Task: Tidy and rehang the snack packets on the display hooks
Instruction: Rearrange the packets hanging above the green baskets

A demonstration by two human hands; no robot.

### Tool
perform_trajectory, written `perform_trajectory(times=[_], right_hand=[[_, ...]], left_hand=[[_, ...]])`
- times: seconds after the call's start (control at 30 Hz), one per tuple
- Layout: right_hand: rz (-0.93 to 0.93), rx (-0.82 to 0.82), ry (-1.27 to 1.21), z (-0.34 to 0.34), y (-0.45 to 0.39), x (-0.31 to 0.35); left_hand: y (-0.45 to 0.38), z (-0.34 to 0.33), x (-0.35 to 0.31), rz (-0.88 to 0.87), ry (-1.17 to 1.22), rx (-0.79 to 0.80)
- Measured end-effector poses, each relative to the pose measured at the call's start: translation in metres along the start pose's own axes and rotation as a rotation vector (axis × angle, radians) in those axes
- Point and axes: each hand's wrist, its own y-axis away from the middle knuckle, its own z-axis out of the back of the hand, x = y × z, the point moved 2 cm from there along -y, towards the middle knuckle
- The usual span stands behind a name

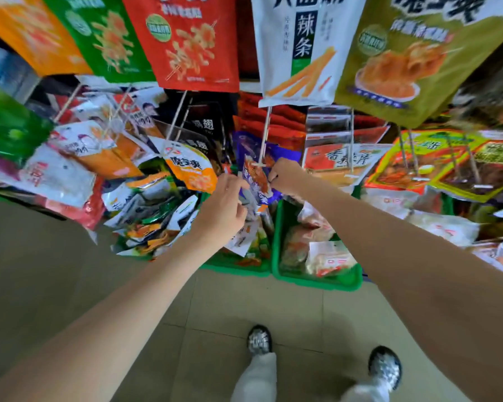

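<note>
Head camera shows both hands at a purple snack packet (254, 181) hanging on a hook (263, 140): left hand (224, 210) pinches its left edge, right hand (285, 177) its right, above green bins (317, 281).

You get bright, even indoor light with no single source showing. Soft shadows lie on the floor tiles (244, 309) near your shoes (385, 367). Wide-angle bending splays the hanging packets (186, 42) outward from ten to two o'clock. Motion blur smears the far edges at nine and three o'clock; foil wrappers (145, 204) glint faintly.
</note>
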Motion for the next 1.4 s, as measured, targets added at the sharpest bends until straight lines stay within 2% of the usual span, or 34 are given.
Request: perform_trajectory(times=[0.13, 0.27, 0.4, 0.5, 0.63, 0.83, 0.93, 1.0, 1.2, 1.27, 1.4], right_hand=[[0.063, 0.048, 0.058, 0.006, 0.024, 0.008], [0.068, 0.147, -0.046, 0.033, 0.067, -0.022], [-0.041, 0.123, -0.289, 0.070, 0.127, -0.098], [-0.147, 0.041, -0.342, 0.090, 0.172, -0.177], [-0.271, -0.016, -0.319, 0.114, 0.244, -0.288], [-0.505, -0.146, -0.365, 0.122, 0.333, -0.463], [-0.586, -0.336, -0.497, 0.127, 0.351, -0.526], [-0.586, -0.386, -0.555, 0.135, 0.350, -0.548], [-0.526, -0.357, -0.435, 0.159, 0.322, -0.583], [-0.518, -0.390, -0.386, 0.166, 0.312, -0.593], [-0.487, -0.349, -0.312, 0.170, 0.299, -0.607]], left_hand=[[-0.003, 0.010, -0.014, -0.013, -0.027, -0.059], [-0.009, 0.001, -0.057, -0.162, -0.070, 0.085], [-0.030, -0.027, -0.119, -0.113, 0.096, 0.304], [-0.042, -0.060, -0.187, -0.103, 0.302, 0.473], [-0.058, -0.126, -0.301, -0.180, 0.342, 0.572], [-0.081, -0.216, -0.468, -0.211, 0.369, 0.575], [-0.097, -0.251, -0.516, -0.165, 0.363, 0.580], [-0.112, -0.267, -0.534, -0.134, 0.334, 0.538], [-0.155, -0.298, -0.558, 0.001, 0.483, 0.420], [-0.168, -0.300, -0.568, 0.007, 0.490, 0.416], [-0.188, -0.306, -0.575, -0.011, 0.424, 0.407]])
